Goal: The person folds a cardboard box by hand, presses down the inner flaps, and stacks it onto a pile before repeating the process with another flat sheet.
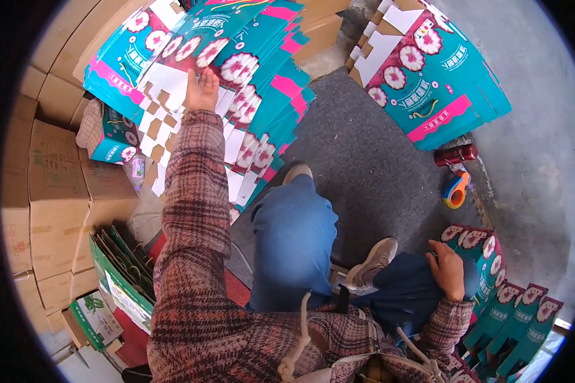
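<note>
A fanned stack of flat teal cartons [239,102] with pink bands lies at the far left. The left hand [202,89] is over it, palm turned up and fingers slightly spread; whether it touches the cartons I cannot tell. The right hand [449,271] rests on the bent right leg [399,281], fingers loosely apart. Another teal carton stack [428,76] lies far right, a red bottle [455,155] just nearer. Brown boxes [57,163] stand left.
</note>
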A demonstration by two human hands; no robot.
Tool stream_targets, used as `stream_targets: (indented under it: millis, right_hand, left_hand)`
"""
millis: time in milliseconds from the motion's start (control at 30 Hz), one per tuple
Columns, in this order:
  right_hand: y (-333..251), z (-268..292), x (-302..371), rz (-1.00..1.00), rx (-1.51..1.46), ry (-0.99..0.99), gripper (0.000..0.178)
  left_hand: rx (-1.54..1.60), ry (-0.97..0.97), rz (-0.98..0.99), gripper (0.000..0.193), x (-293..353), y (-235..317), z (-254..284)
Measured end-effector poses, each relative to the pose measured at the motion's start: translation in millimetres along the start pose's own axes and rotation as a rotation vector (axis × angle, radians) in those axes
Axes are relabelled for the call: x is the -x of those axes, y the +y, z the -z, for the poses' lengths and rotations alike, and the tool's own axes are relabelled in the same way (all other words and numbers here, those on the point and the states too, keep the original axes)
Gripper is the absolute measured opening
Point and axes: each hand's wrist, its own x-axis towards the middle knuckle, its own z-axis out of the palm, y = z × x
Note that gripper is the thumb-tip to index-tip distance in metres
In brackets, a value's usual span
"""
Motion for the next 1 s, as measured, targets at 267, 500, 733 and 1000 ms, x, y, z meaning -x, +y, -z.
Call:
stream_targets:
  millis: [267, 500, 733, 1000]
  right_hand:
    - [1.3, 4.1, 4.8, -0.001, 0.015, 0.033, 0.029]
    - [25.4, -2.8, 23.3, -0.013, 0.033, 0.103, 0.029]
    - [29.7, 2.9, 38.3, 0.034, 0.000, 0.155, 0.028]
    - [33.1, 31.9, 62.1, 0.075, 0.039, 0.809, 0.038]
  left_hand:
    - [-0.190, -0.148, -0.231, 0.044, 152.3, -1.3, -28.9]
    - [-0.675, -0.259, -0.474, 0.048, 346.9, 35.9, -72.9]
    - [-1.149, -0.625, -0.662, 0.027, 387.5, 53.8, -112.3]
    - [-1.390, -1.250, -0.392, 0.029, 366.5, -45.5, -131.4]
